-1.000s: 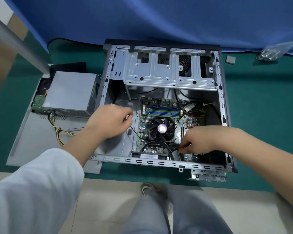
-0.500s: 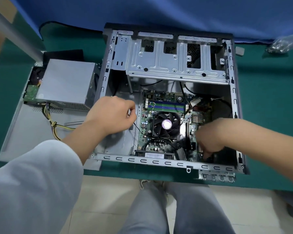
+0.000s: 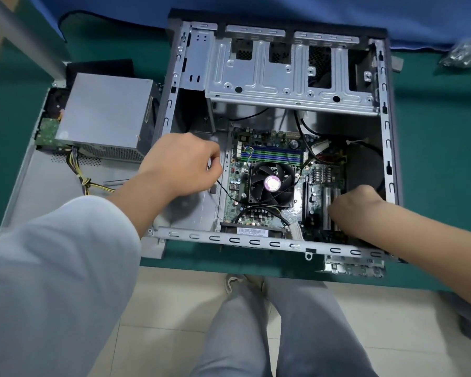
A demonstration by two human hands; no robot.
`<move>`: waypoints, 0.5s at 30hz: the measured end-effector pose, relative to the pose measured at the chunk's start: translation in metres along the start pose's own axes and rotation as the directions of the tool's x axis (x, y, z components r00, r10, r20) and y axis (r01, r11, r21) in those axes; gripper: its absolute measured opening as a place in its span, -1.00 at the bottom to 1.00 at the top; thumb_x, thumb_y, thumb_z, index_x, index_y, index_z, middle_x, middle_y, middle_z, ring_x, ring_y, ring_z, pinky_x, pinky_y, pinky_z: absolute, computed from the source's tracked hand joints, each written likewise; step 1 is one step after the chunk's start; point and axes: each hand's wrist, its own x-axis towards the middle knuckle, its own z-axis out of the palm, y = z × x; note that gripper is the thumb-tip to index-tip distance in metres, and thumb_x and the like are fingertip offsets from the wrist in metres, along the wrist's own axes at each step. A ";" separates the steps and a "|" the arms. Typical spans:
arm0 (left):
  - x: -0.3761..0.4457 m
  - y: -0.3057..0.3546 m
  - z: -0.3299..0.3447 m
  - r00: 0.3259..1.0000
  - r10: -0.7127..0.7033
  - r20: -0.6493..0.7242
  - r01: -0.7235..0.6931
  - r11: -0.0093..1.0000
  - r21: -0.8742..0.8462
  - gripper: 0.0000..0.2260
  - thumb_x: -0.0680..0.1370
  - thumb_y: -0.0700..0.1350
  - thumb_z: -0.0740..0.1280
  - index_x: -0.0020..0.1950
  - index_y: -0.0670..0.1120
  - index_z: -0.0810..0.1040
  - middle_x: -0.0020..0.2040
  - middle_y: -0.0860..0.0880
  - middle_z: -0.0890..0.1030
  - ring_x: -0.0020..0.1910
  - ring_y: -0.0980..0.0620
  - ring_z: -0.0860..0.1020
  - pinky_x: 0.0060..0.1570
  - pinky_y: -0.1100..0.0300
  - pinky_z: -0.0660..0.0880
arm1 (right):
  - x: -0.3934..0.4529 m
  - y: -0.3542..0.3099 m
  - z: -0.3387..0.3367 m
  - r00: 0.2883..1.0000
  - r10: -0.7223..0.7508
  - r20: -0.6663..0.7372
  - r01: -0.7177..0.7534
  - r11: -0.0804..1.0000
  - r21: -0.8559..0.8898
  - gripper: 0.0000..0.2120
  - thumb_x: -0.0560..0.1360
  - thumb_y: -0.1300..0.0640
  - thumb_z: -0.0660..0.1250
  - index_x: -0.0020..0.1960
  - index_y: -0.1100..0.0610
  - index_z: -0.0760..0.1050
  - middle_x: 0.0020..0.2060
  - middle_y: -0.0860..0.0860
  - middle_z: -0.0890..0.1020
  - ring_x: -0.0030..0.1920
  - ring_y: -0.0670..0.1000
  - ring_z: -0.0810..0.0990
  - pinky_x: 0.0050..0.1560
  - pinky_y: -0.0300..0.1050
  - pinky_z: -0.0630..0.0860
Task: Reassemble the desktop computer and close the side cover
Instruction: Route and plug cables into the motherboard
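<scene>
Open computer case (image 3: 280,240) lying flat on the green table (image 3: 433,159), with the round black fan (image 3: 272,183) in the middle of the green board (image 3: 235,202).

Left of the fan, just beside the board's edge: left hand (image 3: 182,164), fingers curled in, fingertips pinching a thin black wire (image 3: 223,189). Long way of the wire: slanting from those fingertips across the board and down past the near left corner of the fan. Already in the left hand, so no reaching needed. Probably being pulled or tucked out of the way.

Right of the fan, low in the near corner of the case: right hand (image 3: 356,205), knuckles up, fingers poked down beside the white slots (image 3: 328,205). Fingers hidden under the hand, so cannot tell if spread, pressed together or holding something. Well apart from the wire, with the fan in between.

Far left of the fan, outside the case: grey power box (image 3: 104,118), sitting on the flat grey side cover (image 3: 36,191), with yellow and black wires (image 3: 78,170) hanging out toward the person. Not yet back in the case, and the cover not yet on. Closer to the left hand than to the right.

Far right of the fan and back, on the table: a small clear bag (image 3: 465,54), too blurry to see inside.
</scene>
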 end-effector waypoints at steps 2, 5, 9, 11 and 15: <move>0.000 0.000 0.000 1.000 0.009 -0.009 -0.008 1.000 0.006 -0.80 0.50 -0.01 0.18 -0.14 0.00 0.57 -0.35 -0.02 0.60 -0.33 -0.14 0.53 -0.31 0.17 0.39 | 0.000 -0.001 0.006 1.000 0.006 -0.015 -0.006 0.999 -0.033 -0.81 0.57 0.32 0.14 0.04 0.12 0.47 -0.03 -0.09 0.56 -0.04 -0.03 0.54 -0.18 -0.21 0.34; -0.001 0.000 0.001 1.000 0.012 -0.025 -0.012 1.000 0.006 -0.81 0.50 -0.01 0.18 -0.16 -0.01 0.58 -0.35 -0.02 0.60 -0.32 -0.14 0.54 -0.30 0.17 0.41 | -0.003 -0.007 0.013 0.996 0.044 -0.079 -0.048 0.997 -0.056 -0.74 0.54 0.33 0.16 -0.29 0.10 0.33 -0.32 -0.11 0.41 -0.25 -0.05 0.44 -0.38 -0.24 0.23; 0.000 0.000 0.002 0.999 0.007 -0.037 -0.007 1.000 0.007 -0.80 0.50 -0.02 0.19 -0.14 -0.02 0.60 -0.34 -0.02 0.61 -0.31 -0.15 0.55 -0.29 0.15 0.43 | -0.001 -0.009 0.015 0.994 0.051 -0.101 -0.055 0.998 -0.037 -0.74 0.54 0.34 0.15 -0.27 0.10 0.33 -0.33 -0.10 0.39 -0.29 -0.04 0.39 -0.34 -0.22 0.27; 0.000 0.000 0.002 0.999 0.012 -0.040 -0.011 1.000 0.009 -0.80 0.50 -0.02 0.20 -0.13 -0.02 0.60 -0.35 -0.02 0.60 -0.31 -0.15 0.55 -0.31 0.16 0.40 | 0.001 -0.010 0.015 0.995 0.052 -0.086 -0.054 0.998 -0.023 -0.77 0.56 0.32 0.14 -0.24 0.11 0.36 -0.32 -0.11 0.39 -0.29 -0.04 0.38 -0.29 -0.20 0.28; 0.000 -0.001 0.003 0.999 0.021 -0.042 -0.020 1.000 0.017 -0.81 0.50 -0.02 0.20 -0.14 -0.03 0.59 -0.38 -0.01 0.56 -0.37 -0.11 0.47 -0.34 0.18 0.35 | 0.002 -0.010 0.013 0.997 0.050 -0.055 -0.051 0.999 -0.019 -0.85 0.56 0.30 0.16 -0.09 0.08 0.41 -0.30 -0.09 0.41 -0.34 -0.06 0.35 -0.35 -0.19 0.24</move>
